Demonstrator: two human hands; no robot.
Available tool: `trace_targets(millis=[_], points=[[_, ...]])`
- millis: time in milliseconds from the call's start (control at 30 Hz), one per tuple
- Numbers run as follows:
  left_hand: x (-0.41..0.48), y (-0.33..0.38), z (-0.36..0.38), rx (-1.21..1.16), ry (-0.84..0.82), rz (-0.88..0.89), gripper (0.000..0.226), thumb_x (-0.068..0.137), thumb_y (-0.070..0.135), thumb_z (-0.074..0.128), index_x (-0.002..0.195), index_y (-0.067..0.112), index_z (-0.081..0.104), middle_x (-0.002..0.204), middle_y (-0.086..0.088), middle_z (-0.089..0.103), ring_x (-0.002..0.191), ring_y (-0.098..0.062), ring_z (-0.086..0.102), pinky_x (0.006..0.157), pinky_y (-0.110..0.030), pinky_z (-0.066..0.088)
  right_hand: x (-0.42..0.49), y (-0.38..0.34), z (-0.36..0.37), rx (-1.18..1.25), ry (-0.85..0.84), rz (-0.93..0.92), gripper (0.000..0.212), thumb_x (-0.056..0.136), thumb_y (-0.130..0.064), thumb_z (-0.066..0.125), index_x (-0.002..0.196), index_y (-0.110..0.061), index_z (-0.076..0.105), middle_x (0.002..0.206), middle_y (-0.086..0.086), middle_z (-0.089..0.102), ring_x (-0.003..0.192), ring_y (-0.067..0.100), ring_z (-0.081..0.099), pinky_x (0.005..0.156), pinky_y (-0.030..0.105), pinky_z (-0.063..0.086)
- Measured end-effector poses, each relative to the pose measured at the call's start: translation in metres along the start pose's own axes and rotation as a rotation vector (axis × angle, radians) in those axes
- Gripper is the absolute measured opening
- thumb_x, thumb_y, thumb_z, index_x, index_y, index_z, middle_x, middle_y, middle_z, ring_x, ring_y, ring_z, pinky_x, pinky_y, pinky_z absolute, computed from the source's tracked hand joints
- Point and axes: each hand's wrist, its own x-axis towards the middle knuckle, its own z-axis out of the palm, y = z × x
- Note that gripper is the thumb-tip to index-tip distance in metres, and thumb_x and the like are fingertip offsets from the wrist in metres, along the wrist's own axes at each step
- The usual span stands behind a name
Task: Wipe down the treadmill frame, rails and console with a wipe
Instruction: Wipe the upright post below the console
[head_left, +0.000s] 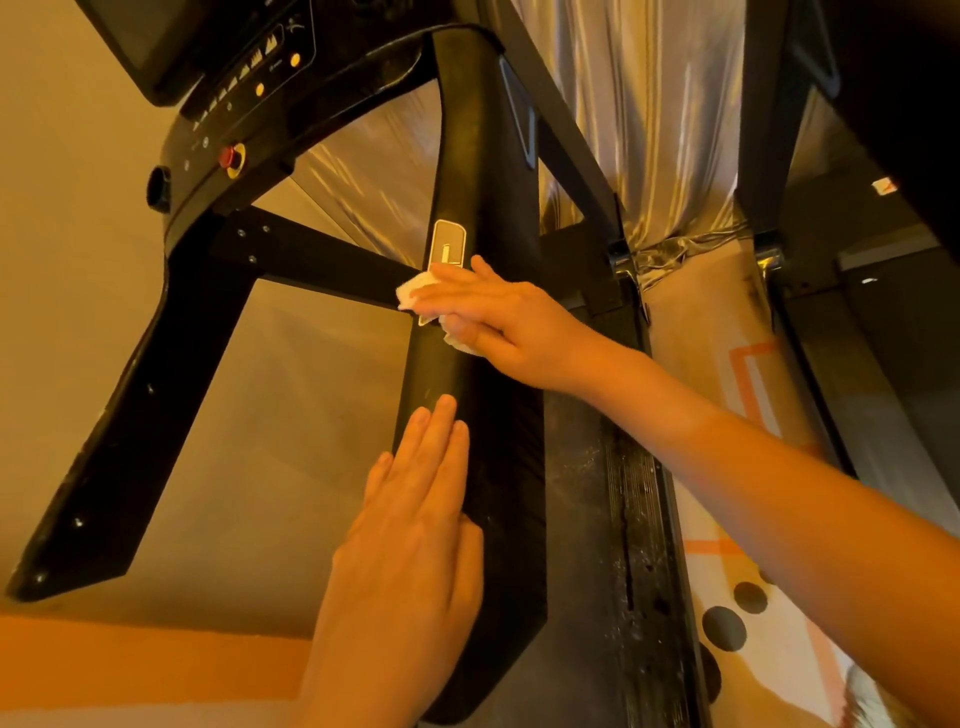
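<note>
Curtain (649, 130) behind; right hand (498, 322) flat-presses wipe (413, 288) on treadmill rail (467, 171), left hand (410, 530) flat nearer; both grips released.

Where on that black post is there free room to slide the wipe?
The post is bare between the right hand, pressing the wipe, and the left hand lying flat lower down; also above the silver badge up to the console. It is crowded around the badge.

Most of the wipe (414, 289) lies hidden under the flat fingers of the right hand (488, 318); only white edges show past the fingertips. The silver plate (448, 243) loses its lower end beneath those fingers. Well above them, marks on the console (234, 88) are too small to read.
</note>
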Motion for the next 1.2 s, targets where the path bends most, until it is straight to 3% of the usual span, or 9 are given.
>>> trace_targets(millis=[100, 267, 367, 500, 567, 700, 867, 1033, 1200], points=[[0.000, 0.000, 0.000, -0.004, 0.010, 0.004, 0.063, 0.094, 0.032, 0.033, 0.155, 0.020, 0.031, 0.164, 0.001, 0.027, 0.151, -0.007, 0.001, 0.113, -0.040, 0.019, 0.005, -0.004, -0.005, -0.063, -0.039, -0.036, 0.040, 0.110, -0.029, 0.039, 0.145, -0.021, 0.056, 0.156, -0.001, 0.049, 0.154, 0.016, 0.027, 0.128, 0.050, 0.015], [0.000, 0.002, -0.001, -0.037, 0.024, -0.006, 0.063, 0.094, 0.032, 0.032, 0.155, 0.019, 0.032, 0.164, 0.004, 0.025, 0.152, -0.010, 0.009, 0.114, -0.044, 0.018, -0.035, 0.004, 0.013, 0.082, 0.191, 0.023, 0.042, 0.109, -0.012, 0.044, 0.151, -0.008, 0.044, 0.161, 0.005, 0.038, 0.154, 0.014, 0.024, 0.128, 0.031, 0.008], [0.000, 0.003, -0.002, -0.092, 0.000, -0.017, 0.062, 0.095, 0.034, 0.028, 0.156, 0.021, 0.028, 0.165, 0.006, 0.019, 0.152, -0.007, 0.004, 0.116, -0.046, 0.012, -0.056, 0.009, 0.034, 0.149, 0.305, 0.128, 0.045, 0.109, -0.012, 0.044, 0.153, -0.013, 0.036, 0.162, 0.004, 0.034, 0.153, 0.010, 0.025, 0.128, 0.032, 0.010], [0.001, 0.007, -0.006, -0.130, -0.038, -0.080, 0.059, 0.095, 0.040, 0.023, 0.152, 0.036, 0.009, 0.162, 0.021, -0.004, 0.143, 0.014, -0.021, 0.117, -0.024, -0.003, -0.055, 0.011, 0.037, 0.131, 0.347, 0.153, 0.045, 0.109, -0.014, 0.044, 0.153, -0.016, 0.033, 0.163, 0.005, 0.031, 0.154, 0.009, 0.022, 0.128, 0.029, 0.009], [0.002, 0.008, -0.007, -0.123, -0.040, -0.088, 0.060, 0.094, 0.035, 0.028, 0.151, 0.036, 0.009, 0.161, 0.021, -0.005, 0.144, 0.010, -0.016, 0.117, -0.023, -0.004, -0.044, 0.008, 0.033, 0.101, 0.356, 0.131, 0.046, 0.109, -0.014, 0.045, 0.153, -0.013, 0.033, 0.164, 0.007, 0.029, 0.155, 0.011, 0.016, 0.129, 0.034, 0.008], [0.001, 0.007, -0.006, -0.082, -0.041, -0.065, 0.058, 0.095, 0.037, 0.026, 0.153, 0.029, 0.019, 0.163, 0.012, 0.012, 0.150, -0.006, 0.003, 0.118, -0.039, 0.006, -0.028, 0.006, 0.025, 0.085, 0.328, 0.079, 0.045, 0.109, -0.017, 0.045, 0.153, -0.007, 0.039, 0.163, 0.013, 0.033, 0.154, 0.016, 0.022, 0.129, 0.040, 0.013], [0.001, 0.009, -0.008, -0.144, -0.056, -0.099, 0.067, 0.085, 0.050, 0.005, 0.151, 0.039, 0.004, 0.159, 0.025, -0.012, 0.144, 0.012, -0.017, 0.118, -0.025, -0.007, -0.067, 0.020, 0.041, 0.116, 0.386, 0.190, 0.044, 0.108, -0.017, 0.049, 0.151, -0.013, 0.042, 0.159, 0.003, 0.042, 0.150, 0.012, 0.035, 0.127, 0.039, 0.022], [0.001, 0.008, -0.008, -0.142, -0.074, -0.096, 0.064, 0.089, 0.048, 0.010, 0.152, 0.037, 0.008, 0.161, 0.024, -0.007, 0.149, 0.008, -0.012, 0.119, -0.032, -0.002, -0.084, 0.024, 0.057, 0.136, 0.642, 0.346, 0.029, 0.099, -0.017, 0.066, 0.126, -0.008, 0.070, 0.130, 0.005, 0.067, 0.124, 0.004, 0.058, 0.106, 0.024, 0.049], [0.002, 0.010, -0.011, -0.134, -0.078, -0.112, 0.067, 0.083, 0.052, 0.002, 0.150, 0.041, -0.001, 0.152, 0.033, -0.022, 0.138, 0.019, -0.025, 0.116, -0.019, -0.007, -0.063, 0.016, 0.059, 0.403, 0.767, 0.541, 0.032, 0.099, -0.027, 0.067, 0.130, -0.019, 0.066, 0.125, -0.003, 0.063, 0.105, -0.004, 0.062, 0.081, 0.009, 0.051]])
